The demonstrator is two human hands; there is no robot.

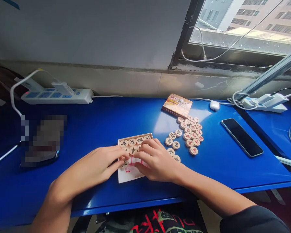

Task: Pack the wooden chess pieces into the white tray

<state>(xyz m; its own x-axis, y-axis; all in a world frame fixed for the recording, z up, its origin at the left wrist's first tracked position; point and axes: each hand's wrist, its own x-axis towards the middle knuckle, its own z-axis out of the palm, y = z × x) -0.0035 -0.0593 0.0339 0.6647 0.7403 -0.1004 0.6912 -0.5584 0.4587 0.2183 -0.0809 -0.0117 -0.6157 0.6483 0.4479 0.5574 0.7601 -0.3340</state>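
A white shallow box [133, 176] lies in front of me, with rows of round wooden Chinese chess pieces [132, 142] in its far part and a bare floor with red marks in its near part. My left hand [108, 160] reaches in from the left, thumb and fingers pinched at a chess piece [124, 164] near the box's left wall. Over the right half is my right hand [157, 158], its bent fingers apart and resting on or just above the pieces. That hand hides part of the rows.
Loose chess pieces with dark characters [169, 141] and red characters [193, 136] lie right of the box. Behind them sits an orange-brown box lid [177, 105]. A phone [242, 137], an earbud case [214, 105] and power strips [58, 95] are also on the blue table [99, 116].
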